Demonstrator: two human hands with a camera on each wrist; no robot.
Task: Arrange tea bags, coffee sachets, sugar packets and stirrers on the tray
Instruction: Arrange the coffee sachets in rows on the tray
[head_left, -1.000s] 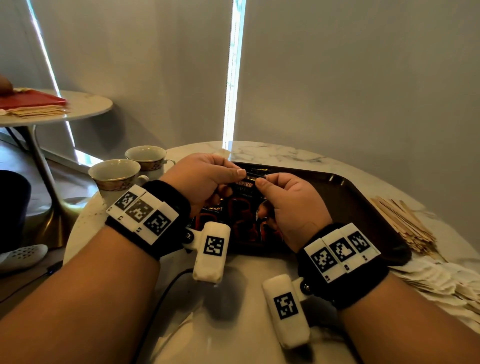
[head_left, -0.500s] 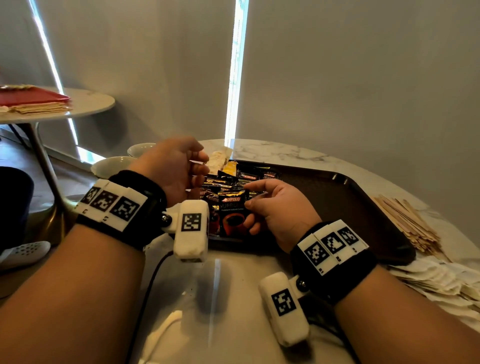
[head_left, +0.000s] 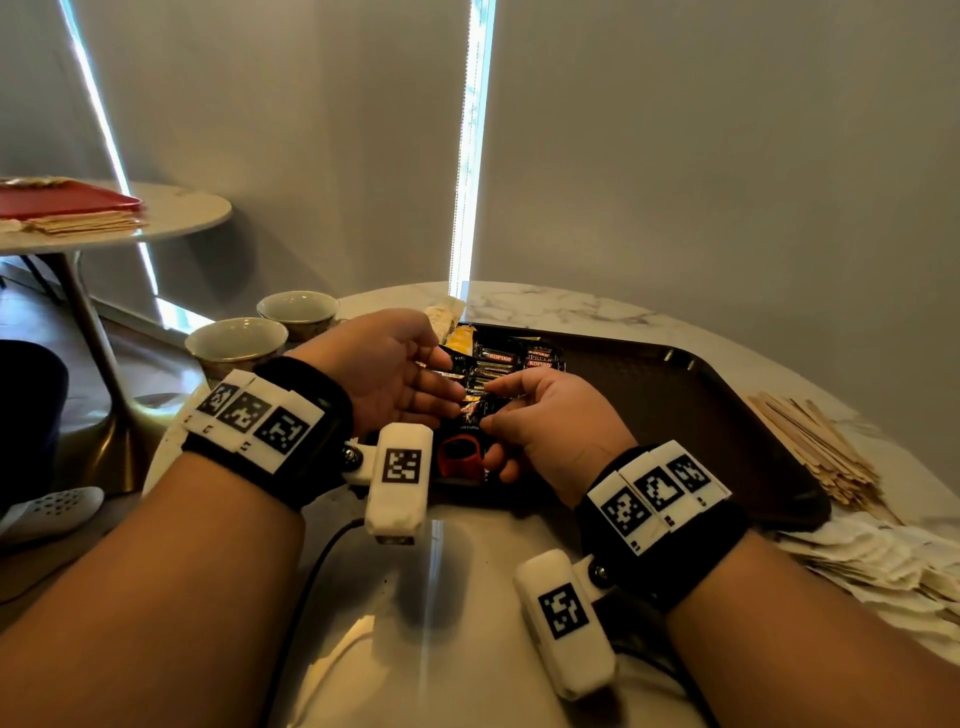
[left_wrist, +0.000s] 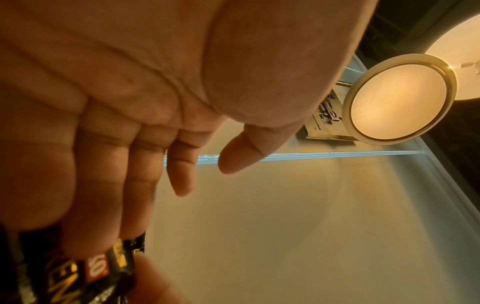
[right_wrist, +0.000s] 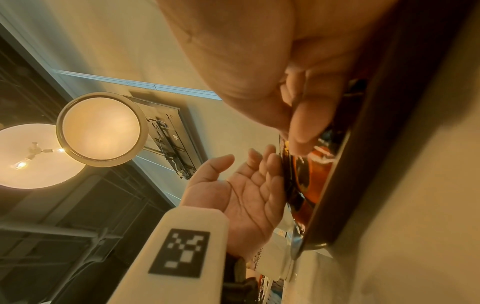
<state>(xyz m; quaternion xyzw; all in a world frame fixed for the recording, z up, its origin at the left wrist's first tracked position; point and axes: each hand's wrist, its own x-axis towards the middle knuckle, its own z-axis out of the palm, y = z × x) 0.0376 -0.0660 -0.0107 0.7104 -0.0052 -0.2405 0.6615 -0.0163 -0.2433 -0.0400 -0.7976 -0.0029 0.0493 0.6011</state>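
Coffee sachets (head_left: 493, 374) fill the tray's (head_left: 675, 410) left; right hand (head_left: 550, 421) pinches one, left hand (head_left: 384, 374) spread (stirrers (head_left: 815, 447) wait on the tabletop (head_left: 467, 597)).

Black wristbands (head_left: 311, 415) with white coded tags (head_left: 254, 415)

The tabletop (head_left: 545, 312) was polished marble, white with grey veins. The tray (head_left: 675, 405) looked like dark brown plastic, slightly matt. The coffee sachets (head_left: 498, 358) were glossy foil. The stirrers (head_left: 810, 447) were pale bare wood. The cups (head_left: 236, 345) were glazed ceramic.
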